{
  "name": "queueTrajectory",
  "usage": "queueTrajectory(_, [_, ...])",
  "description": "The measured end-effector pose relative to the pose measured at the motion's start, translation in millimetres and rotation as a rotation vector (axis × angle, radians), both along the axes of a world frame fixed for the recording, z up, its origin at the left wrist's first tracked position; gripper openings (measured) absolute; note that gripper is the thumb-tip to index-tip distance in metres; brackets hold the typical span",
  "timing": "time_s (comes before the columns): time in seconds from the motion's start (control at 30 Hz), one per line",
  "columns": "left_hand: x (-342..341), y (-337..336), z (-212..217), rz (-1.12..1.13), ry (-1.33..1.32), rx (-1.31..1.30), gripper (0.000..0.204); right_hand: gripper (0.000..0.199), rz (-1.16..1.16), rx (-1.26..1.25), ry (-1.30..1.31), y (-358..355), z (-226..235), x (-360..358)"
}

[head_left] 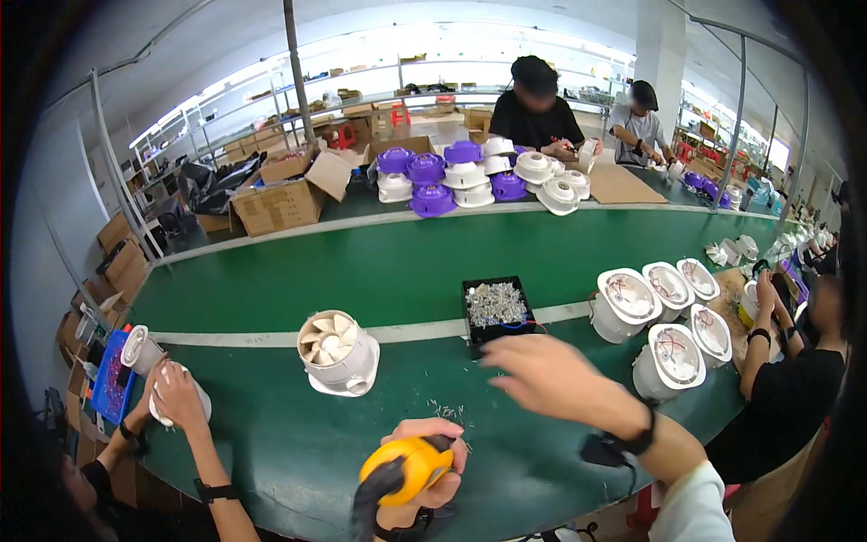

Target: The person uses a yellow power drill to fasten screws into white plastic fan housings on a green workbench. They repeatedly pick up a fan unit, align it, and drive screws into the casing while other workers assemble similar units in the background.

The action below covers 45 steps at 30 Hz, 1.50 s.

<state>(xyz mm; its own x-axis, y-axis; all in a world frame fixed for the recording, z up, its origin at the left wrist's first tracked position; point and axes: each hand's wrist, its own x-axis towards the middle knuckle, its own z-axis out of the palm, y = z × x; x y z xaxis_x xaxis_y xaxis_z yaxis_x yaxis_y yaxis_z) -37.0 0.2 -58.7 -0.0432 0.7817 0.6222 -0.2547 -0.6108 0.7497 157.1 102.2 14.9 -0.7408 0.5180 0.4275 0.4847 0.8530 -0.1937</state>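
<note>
Low in the middle, my left hand (442,470) is wrapped round a yellow and black power tool (406,470), shaped like a drill; its working end cannot be made out. My right hand (551,375) reaches in from the right, slightly blurred, its fingers stretched out and apart, with nothing seen in them. Just beyond it stands a black tray (468,303) full of small silvery screws (497,304). Loose screws (447,413) lie scattered on the green table between my hands. To the left stands a white round housing (336,357) with fan-like blades inside, upright and apart from both hands.
Several white housings with wires (668,361) stand on the right, beside a co-worker (786,379). Another co-worker's hands (176,397) hold a white part at the left, near a blue tray (113,379). Purple and white housings (465,176) are stacked across the table.
</note>
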Motion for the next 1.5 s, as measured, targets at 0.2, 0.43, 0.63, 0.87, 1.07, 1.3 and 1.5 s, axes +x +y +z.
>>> queueTrajectory(0.2, [-7, 9, 1, 0.01, -0.141, -0.031, 0.062, 0.049, 0.317, 0.075, 0.064, 78, -76, -179])
queueTrajectory(0.43, [7, 28, -20, 0.035, -0.26, -0.004, 0.065, 0.026, 0.163, 0.287, 0.197, 90, -125, -201])
queueTrajectory(0.63, [1, 10, 8, 0.024, -0.213, 0.017, 0.062, 0.035, 0.214, 0.229, 0.179, 82, -97, -210])
queueTrajectory(0.87, [-1, 0, 18, -0.165, -0.154, -0.015, 0.063, 0.036, 0.129, 0.061, 0.27, 36, -33, -95])
queueTrajectory(1.07, [-4, -7, 29, -0.061, -0.136, 0.069, 0.062, 0.027, 0.019, -0.09, 0.07, -43, -19, 26])
queueTrajectory(1.3, [12, 8, 19, 0.083, -0.185, 0.114, 0.054, 0.022, -0.009, -0.065, 0.015, -70, -67, 88])
queueTrajectory(1.5, [33, 18, 27, 0.024, -0.17, 0.021, 0.065, 0.089, -0.289, -0.11, 0.094, -63, -70, 95])
